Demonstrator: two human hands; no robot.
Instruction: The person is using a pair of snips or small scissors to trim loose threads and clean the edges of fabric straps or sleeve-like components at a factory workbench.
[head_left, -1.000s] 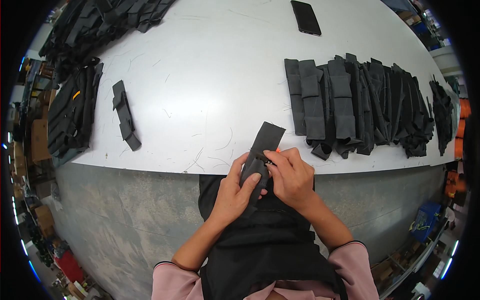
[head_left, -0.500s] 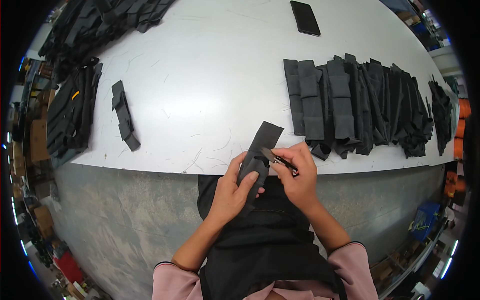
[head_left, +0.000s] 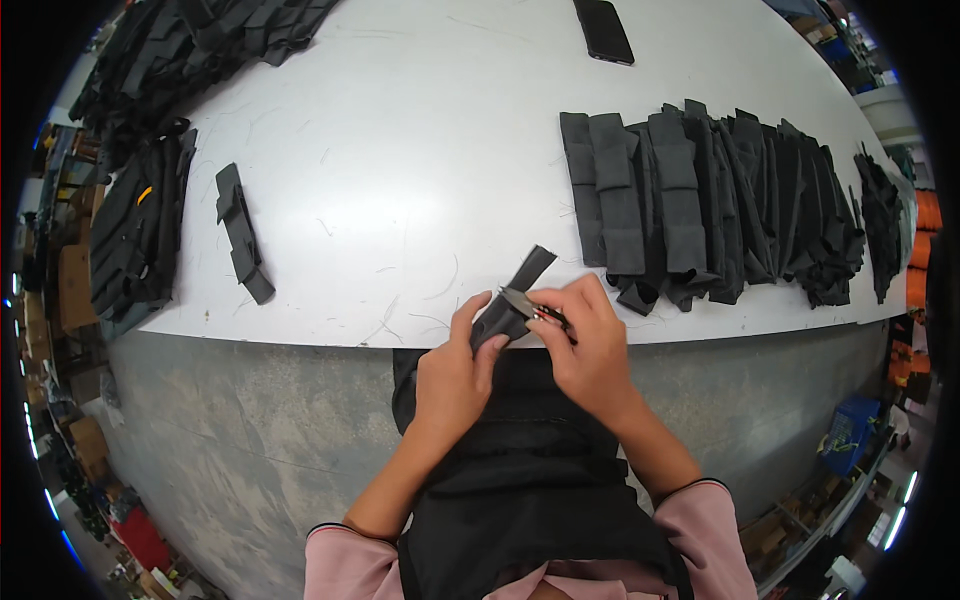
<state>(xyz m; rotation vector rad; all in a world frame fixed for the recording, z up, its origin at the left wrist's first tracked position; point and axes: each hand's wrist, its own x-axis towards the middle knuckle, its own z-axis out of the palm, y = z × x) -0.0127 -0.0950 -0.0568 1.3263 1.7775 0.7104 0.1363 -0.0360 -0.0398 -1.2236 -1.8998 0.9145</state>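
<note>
Over the table's front edge, my left hand (head_left: 458, 372) is closed on a dark grey fabric strip (head_left: 528, 270), thumb and fingers pinching its lower part. The strip's far end points away to the right. My right hand (head_left: 583, 340) grips a pair of small thread snips (head_left: 535, 310) with black handles. Their metal blades lie against the strip's edge, just beyond my left fingertips. Whether the blades are closed on a thread is too small to tell.
On the white table (head_left: 400, 150), a row of dark fabric strips (head_left: 680, 200) lies to the right. One single strip (head_left: 243, 235) is at the left, beside a black fabric stack (head_left: 145, 230). A larger pile (head_left: 200, 45) stands far left; a phone (head_left: 605, 32) lies at the back. Loose threads are scattered about.
The strip has been turned in my left hand and now shows narrower, edge-on. My right hand has brought the snips slightly left, onto the strip. The view has shifted a little.
</note>
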